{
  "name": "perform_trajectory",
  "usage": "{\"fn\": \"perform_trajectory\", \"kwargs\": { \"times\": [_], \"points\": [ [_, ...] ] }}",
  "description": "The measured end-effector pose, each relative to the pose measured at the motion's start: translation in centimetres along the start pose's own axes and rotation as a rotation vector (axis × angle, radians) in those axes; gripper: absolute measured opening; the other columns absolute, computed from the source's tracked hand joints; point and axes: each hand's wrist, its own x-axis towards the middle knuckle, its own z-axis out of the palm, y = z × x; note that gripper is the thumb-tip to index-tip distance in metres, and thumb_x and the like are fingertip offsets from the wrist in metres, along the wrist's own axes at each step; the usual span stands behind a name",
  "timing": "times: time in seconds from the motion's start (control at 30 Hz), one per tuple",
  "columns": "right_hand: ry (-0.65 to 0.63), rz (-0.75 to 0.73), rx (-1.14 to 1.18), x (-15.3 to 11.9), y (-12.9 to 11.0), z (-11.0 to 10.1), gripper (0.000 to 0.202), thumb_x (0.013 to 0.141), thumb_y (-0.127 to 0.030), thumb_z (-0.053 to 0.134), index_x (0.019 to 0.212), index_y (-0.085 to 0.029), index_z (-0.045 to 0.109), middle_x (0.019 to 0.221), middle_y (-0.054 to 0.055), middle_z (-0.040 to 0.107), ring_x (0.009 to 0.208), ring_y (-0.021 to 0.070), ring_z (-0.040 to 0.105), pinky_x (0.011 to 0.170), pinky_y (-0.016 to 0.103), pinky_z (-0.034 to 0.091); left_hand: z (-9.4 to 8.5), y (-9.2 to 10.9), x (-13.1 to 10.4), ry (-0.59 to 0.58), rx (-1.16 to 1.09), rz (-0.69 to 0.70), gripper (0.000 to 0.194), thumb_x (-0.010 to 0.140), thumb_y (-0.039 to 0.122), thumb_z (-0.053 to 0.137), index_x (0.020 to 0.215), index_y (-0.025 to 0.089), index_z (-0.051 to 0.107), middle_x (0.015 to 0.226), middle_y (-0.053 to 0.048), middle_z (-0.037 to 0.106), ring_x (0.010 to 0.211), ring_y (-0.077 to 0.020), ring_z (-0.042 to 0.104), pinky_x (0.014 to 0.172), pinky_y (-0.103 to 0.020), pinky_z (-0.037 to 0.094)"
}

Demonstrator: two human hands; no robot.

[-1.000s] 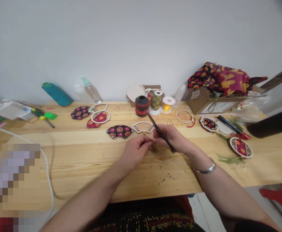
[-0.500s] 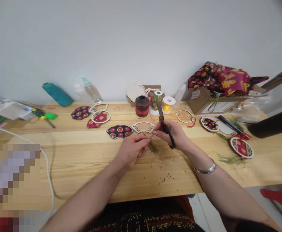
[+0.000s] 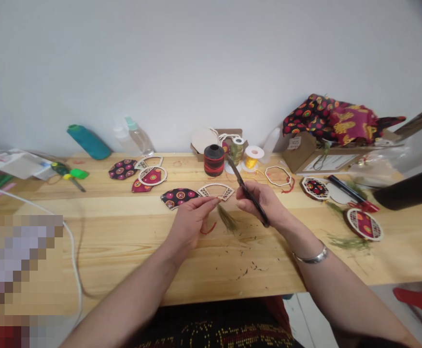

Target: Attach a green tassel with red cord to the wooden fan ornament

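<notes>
My left hand (image 3: 192, 217) pinches the top of a green tassel (image 3: 227, 220) just below a pale fan-shaped frame (image 3: 216, 188). A short red thread (image 3: 210, 229) hangs out under its fingers. In my right hand (image 3: 263, 200) is a pair of dark scissors (image 3: 250, 195), the blades pointing up and to the left. The fingertips of the two hands are apart. Beside the frame, on its left, lies a dark patterned fan-shaped piece (image 3: 179, 197).
Behind the hands stand a red-and-black thread spool (image 3: 214, 160), a yellow spool (image 3: 252, 158) and a green one (image 3: 236, 150). At the right are a cardboard box (image 3: 300, 153) under cloth and a round ornament (image 3: 363, 224). Dark scraps (image 3: 252, 268) lie near the front edge.
My right hand has drawn away from my left, and its fingers no longer meet the thread. The scissors have tilted further left. The red thread's end now shows below my left hand.
</notes>
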Motion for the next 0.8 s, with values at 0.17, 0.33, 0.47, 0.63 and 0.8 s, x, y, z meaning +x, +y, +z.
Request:
{"fn": "perform_trajectory", "kwargs": {
  "times": [0.17,0.33,0.47,0.63,0.8],
  "points": [
    [-0.065,-0.074,-0.017,-0.3,-0.1,-0.4,0.052,0.067,-0.067,0.063,0.075,-0.017,0.049,0.063,-0.003,0.044,0.056,0.0097,0.038,0.050,0.024,0.030,-0.1,0.3,0.1,0.013,-0.037,0.015,0.028,0.056,0.033,0.082,0.074,0.013,0.073,0.038,0.009,0.036,0.036,-0.0016,0.022,0.034,-0.015,0.014],
    [0.116,-0.196,-0.174,-0.1,0.3,-0.7,0.055,0.069,-0.068,0.061,0.089,-0.018,0.050,0.087,0.005,0.054,0.080,0.0180,0.052,0.070,0.031,0.042,-0.2,0.4,0.1,0.014,-0.045,0.037,0.029,0.057,0.033,0.081,0.076,0.013,0.073,0.038,0.010,0.035,0.036,-0.0016,0.021,0.034,-0.015,0.015],
    [0.540,-0.263,-0.233,0.4,1.2,-1.2,0.047,0.077,-0.063,0.056,0.097,-0.021,0.049,0.091,0.005,0.054,0.085,0.0191,0.053,0.074,0.033,0.043,-0.2,0.2,0.2,0.016,-0.043,0.048,0.029,0.056,0.033,0.082,0.074,0.013,0.072,0.037,0.010,0.035,0.035,-0.0017,0.021,0.033,-0.015,0.016],
    [0.494,-0.262,-0.268,0.2,0.7,-2.5,0.040,0.085,-0.059,0.042,0.091,-0.020,0.051,0.074,0.001,0.050,0.068,0.0153,0.049,0.065,0.029,0.041,-0.2,0.0,0.4,0.016,-0.039,0.051,0.029,0.056,0.034,0.082,0.075,0.013,0.072,0.037,0.010,0.035,0.035,-0.0020,0.021,0.034,-0.016,0.016],
    [-0.242,-0.059,-0.520,-0.7,-1.0,-2.5,0.044,0.082,-0.059,0.050,0.077,-0.016,0.054,0.066,-0.001,0.049,0.060,0.0113,0.041,0.055,0.024,0.030,-0.2,0.1,0.4,0.044,-0.050,0.050,0.031,0.057,0.033,0.082,0.077,0.012,0.072,0.038,0.010,0.036,0.036,-0.0020,0.022,0.035,-0.016,0.015]
  ]
}}
